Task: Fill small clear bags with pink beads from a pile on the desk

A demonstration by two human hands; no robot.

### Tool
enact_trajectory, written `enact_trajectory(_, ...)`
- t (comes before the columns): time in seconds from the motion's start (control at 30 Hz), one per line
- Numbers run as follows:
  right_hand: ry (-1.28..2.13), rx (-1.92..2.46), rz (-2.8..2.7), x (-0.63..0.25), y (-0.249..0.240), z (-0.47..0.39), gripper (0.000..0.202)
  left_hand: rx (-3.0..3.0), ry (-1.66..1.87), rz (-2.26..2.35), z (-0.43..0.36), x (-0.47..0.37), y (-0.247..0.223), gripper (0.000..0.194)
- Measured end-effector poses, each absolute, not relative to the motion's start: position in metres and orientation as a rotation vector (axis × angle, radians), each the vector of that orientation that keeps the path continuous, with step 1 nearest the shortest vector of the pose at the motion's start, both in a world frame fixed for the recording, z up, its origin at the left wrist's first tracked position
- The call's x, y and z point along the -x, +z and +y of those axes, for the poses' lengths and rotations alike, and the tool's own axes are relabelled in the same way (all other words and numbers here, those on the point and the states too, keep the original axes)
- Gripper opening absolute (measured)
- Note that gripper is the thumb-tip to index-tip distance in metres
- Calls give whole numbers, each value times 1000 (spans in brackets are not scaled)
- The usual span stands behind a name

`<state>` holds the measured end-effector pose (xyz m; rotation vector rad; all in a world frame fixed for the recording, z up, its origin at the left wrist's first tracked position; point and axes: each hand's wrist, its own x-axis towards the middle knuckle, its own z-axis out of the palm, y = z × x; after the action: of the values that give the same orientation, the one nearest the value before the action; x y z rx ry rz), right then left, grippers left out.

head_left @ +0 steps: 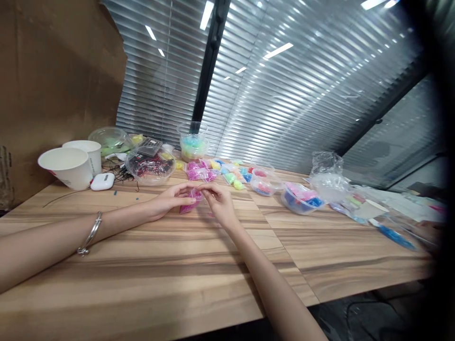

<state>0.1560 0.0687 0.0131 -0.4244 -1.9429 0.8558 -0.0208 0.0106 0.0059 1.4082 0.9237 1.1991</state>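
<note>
Between my two hands is a small clear plastic bag point(188, 204) with bright magenta-purple contents, just above the wooden table point(199, 265). My left hand point(169, 201) has it pinched between thumb and fingers from the left side. The fingers of my right hand point(219, 202) are bent together at the bag's upper edge; the exact grip at the fingertips is too small to make out. Just behind lie more magenta bags point(201, 172). Further right are small bags in green, blue and yellow point(236, 176).
At left stand paper cups point(67, 170), a white earbud case point(103, 181) and a clear bowl of wires point(151, 166). A tub of pastel pieces point(194, 146) is at the back. To the right are a tub of blue and pink bags point(302, 199) and a blue-handled tool point(396, 237).
</note>
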Motion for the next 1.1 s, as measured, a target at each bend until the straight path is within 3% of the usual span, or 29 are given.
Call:
enact_trajectory(0.4,911,446,-1926,-155,14,67,12,-1341,1179,895,13,21,3,52)
enact_trajectory(0.77,812,476,-1959,-154,13,67,12,-1362,1187,925,12,22,2,42)
enact_trajectory(1.1,744,489,-1984,-155,11,66,9,-1334,1163,904,14,23,-3,49)
